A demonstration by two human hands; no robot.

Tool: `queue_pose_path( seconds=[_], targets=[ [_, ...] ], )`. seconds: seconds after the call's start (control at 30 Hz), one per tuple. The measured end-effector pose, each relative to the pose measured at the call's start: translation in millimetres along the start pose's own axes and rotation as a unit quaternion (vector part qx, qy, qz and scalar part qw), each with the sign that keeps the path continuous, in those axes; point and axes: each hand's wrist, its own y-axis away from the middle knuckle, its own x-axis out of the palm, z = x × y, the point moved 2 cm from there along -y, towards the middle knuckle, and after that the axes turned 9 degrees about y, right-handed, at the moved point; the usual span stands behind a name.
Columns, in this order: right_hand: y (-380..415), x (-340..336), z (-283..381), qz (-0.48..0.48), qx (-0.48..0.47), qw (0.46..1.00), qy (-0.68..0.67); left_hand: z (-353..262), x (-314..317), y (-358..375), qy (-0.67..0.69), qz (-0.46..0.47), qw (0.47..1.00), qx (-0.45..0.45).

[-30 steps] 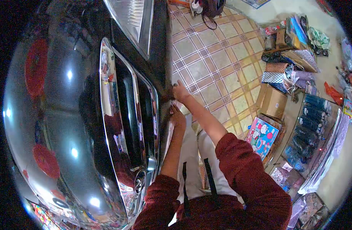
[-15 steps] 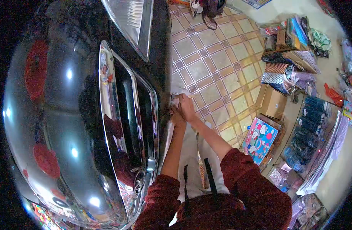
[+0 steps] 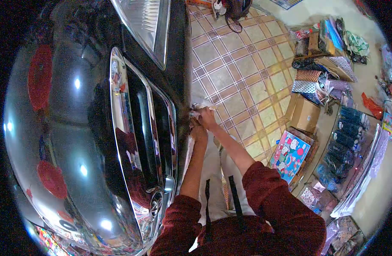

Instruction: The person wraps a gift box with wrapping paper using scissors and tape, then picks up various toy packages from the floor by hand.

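Both my hands are close together at the lower front edge of a dark, glossy car (image 3: 93, 141), just past its chrome-edged grille (image 3: 132, 123). My right hand (image 3: 208, 118) has its fingers closed around a pale, see-through, crumpled piece like plastic (image 3: 200, 106). Right below it is my left hand (image 3: 198, 131), its fingers curled inward against the bumper side. What the left fingers hold is hidden by the car's edge and the hand itself. The car's headlight (image 3: 149, 25) lies ahead of my hands.
Tiled floor (image 3: 230, 64) stretches to the right of the car. Along the right stand a brown cardboard box (image 3: 304, 114), a blue cartoon-printed box (image 3: 290, 155), patterned bags (image 3: 307, 87) and dark plastic-wrapped packs (image 3: 343, 141). A dark bag (image 3: 238, 10) lies at the far end.
My right hand has lowered slightly towards the left one, and its elbow has shifted a little left. The pale piece stays at the bumper edge.
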Motion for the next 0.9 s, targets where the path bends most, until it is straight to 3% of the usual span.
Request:
queue_pose_path(
  seconds=[0.1,0.17,0.27,0.33,0.43,0.5,0.53,0.57,0.6,0.67,0.77,0.83,0.9],
  targets=[
    [-8,3,-6,0.028,0.016,0.999,0.015,-4,-6,4,-0.108,0.019,0.993,0.053],
    [-14,6,-12,0.038,0.008,0.998,0.059,-3,-4,2,-0.115,0.042,0.992,0.039],
    [-27,10,-20,0.064,-0.026,0.985,0.156,-22,-23,25,-0.2,-0.058,0.972,0.112],
    [-36,7,-17,0.128,-0.036,0.963,0.234,-33,-31,37,-0.084,-0.046,0.986,0.134],
    [-31,-7,-22,0.109,0.027,0.97,0.216,-42,-49,58,-0.002,-0.015,0.984,0.179],
    [-23,-18,-42,0.104,0.093,0.989,0.047,-48,-62,69,0.204,0.07,0.965,0.15],
    [-16,-19,-62,0.106,0.098,0.987,-0.066,-51,-70,75,0.386,0.14,0.907,0.095],
    [-7,-24,-76,0.106,0.102,0.973,-0.178,-57,-81,83,0.551,0.206,0.808,0.035],
    [13,-43,-74,0.126,0.131,0.944,-0.275,-76,-114,97,0.575,0.228,0.785,-0.037],
    [70,-95,-53,0.16,0.181,0.855,-0.46,-89,-133,112,0.631,0.217,0.745,0.002],
    [134,-112,-43,0.219,0.138,0.751,-0.607,-98,-146,127,0.691,0.253,0.677,0.036],
    [169,-148,-21,0.245,0.14,0.726,-0.627,-112,-162,145,0.711,0.297,0.635,0.054],
    [194,-170,-9,0.243,0.137,0.72,-0.636,-126,-176,163,0.658,0.303,0.682,0.096]
  ],
)
